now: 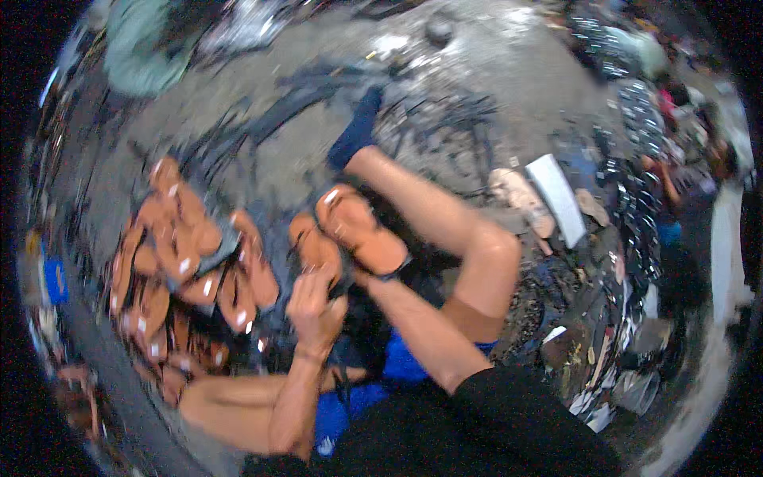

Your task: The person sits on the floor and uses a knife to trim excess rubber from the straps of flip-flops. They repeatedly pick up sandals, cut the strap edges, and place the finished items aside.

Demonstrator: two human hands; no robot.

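Orange-tan and smooth-looking, the left sandal (317, 253) and right sandal (373, 245) are just right of the sandal pile (179, 226). I judge both light, bendy, slightly slippery and hardly fragile; I'd pinch across the near end. Nearer the pile, my left hand (312, 312) has its fingers curled round the left sandal's near end. Farther from the pile, my right hand (362, 277) is mostly hidden below the right sandal's near end; its grip I cannot tell.
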